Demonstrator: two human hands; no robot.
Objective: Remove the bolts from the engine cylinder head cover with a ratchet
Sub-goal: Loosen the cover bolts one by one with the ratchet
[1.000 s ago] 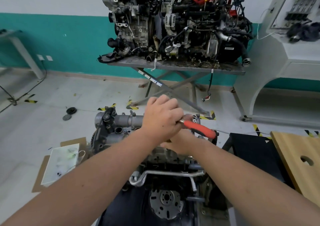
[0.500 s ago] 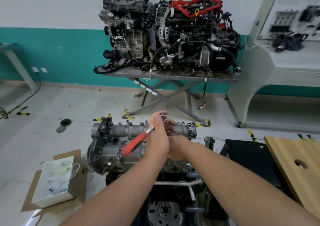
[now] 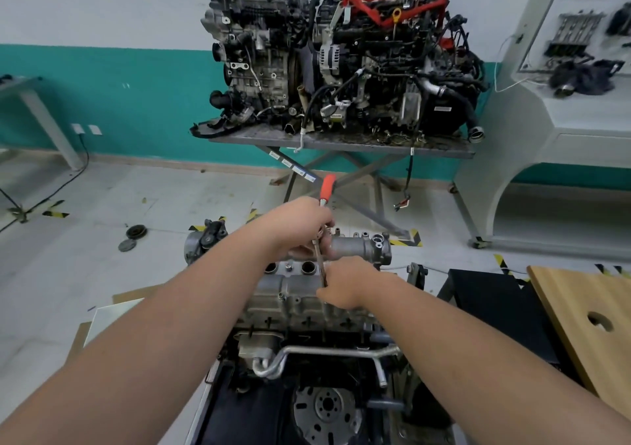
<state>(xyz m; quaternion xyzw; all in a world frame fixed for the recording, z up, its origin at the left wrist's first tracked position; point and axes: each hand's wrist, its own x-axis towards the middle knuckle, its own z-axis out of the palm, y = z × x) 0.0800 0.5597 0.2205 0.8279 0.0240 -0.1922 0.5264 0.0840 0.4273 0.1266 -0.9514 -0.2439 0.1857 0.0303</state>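
Head view, the only one: the ratchet [image 3: 323,226] stands nearly upright over the cover [image 3: 355,244], red grip pointing up and away, steel shaft running down toward the near edge of the casting. The left hand [image 3: 300,226] is wrapped round the shaft just under the red grip, fingers curled on it. The right hand [image 3: 345,282] sits lower, fingers closed about the bottom end of the tool where it meets the engine [image 3: 307,304]; the tip itself is hidden under that hand, so whether a socket is seated on a bolt cannot be told.

One small bolt [image 3: 289,267] shows between two round wells on the top face, untouched and to the left of the tool. More bolt bosses line the far edge.

My read: this is the seating step, with the lower hand steadying the drive end on a fastener and the upper hand ready to swing. Next calls for the handle to drop flat enough to sweep, counter-clockwise, with the right hand pressing the head down so it does not cam off. Room looks tight beside the raised rail.
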